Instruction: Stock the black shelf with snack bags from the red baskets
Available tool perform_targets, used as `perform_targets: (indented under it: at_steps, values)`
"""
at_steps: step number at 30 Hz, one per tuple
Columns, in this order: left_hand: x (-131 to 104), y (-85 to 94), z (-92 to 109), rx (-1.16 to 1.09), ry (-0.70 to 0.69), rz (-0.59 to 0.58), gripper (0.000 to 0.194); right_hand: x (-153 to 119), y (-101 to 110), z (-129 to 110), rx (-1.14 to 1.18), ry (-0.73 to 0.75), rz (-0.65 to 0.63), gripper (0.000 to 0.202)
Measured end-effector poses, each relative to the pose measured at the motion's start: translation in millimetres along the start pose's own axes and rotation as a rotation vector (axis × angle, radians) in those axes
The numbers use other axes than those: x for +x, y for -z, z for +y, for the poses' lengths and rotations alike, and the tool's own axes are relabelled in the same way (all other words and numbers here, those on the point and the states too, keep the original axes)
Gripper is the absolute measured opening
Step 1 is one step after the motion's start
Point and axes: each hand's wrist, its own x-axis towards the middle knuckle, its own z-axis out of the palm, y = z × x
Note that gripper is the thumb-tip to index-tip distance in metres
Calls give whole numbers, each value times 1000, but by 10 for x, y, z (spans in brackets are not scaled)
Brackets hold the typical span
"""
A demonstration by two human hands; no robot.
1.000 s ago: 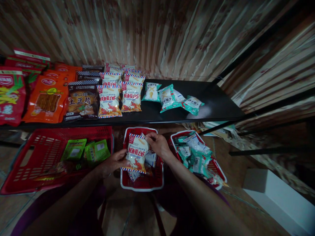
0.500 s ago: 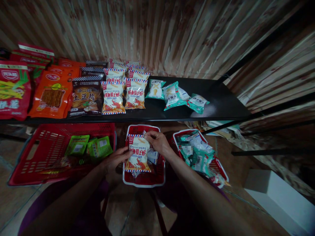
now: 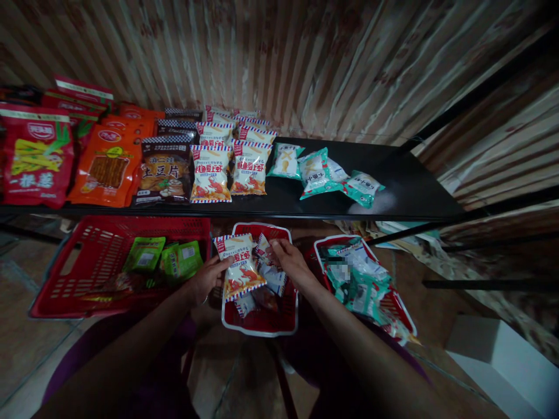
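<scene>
My left hand (image 3: pixel 211 278) is closed on the left edge of a white snack bag (image 3: pixel 241 266) with a red-and-blue striped border. That bag tilts above the middle red basket (image 3: pixel 290 308) with a white rim. Inside the basket my right hand (image 3: pixel 286 259) has its fingers closed at another striped snack bag (image 3: pixel 263 247), partly covered by the fingers. More such packets, one a silvery packet (image 3: pixel 274 280) seen from its back, lie below. Matching shrimp snack bags (image 3: pixel 211 174) stand in rows on the black shelf (image 3: pixel 410 192) above.
Teal bags (image 3: pixel 317 173) lie on the shelf's right part. Brown potato-chip bags (image 3: pixel 163 171), orange bags (image 3: pixel 109 169) and red bags (image 3: pixel 37 157) stand left. A large red basket (image 3: pixel 65 285) holds green packets; a right-hand basket (image 3: pixel 321 247) holds teal bags. A white box (image 3: pixel 502 355) sits right.
My right hand has let go of the held bag's top and moved down to another packet in the basket. My left hand has shifted the held bag left and tilted it. The view has turned slightly left.
</scene>
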Motion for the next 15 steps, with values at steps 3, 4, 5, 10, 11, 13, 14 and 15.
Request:
perform_targets:
  at_steps: [3,4,5,10,11,13,14,15]
  values:
    - [25,22,21,-45,-9,82,40,-92,-5,164,13,-106,-84,15]
    - [35,20,23,-57,-21,96,40,-144,-25,202,26,-164,-140,14]
    - [45,14,23,-68,-36,103,39,-204,-55,227,59,-238,-206,15]
    - [86,-56,-5,-130,-93,112,37,-460,-276,199,410,-545,-368,32]
    - [87,-73,-12,-140,-100,108,37,-477,-316,185,468,-559,-350,32]
    - [83,-104,-25,-148,-115,101,38,-474,-384,170,559,-565,-308,29]
    - [79,-115,-30,-149,-117,98,38,-461,-411,169,585,-565,-287,28]
    - [76,-123,-33,-147,-116,95,38,-446,-435,171,600,-562,-270,27]
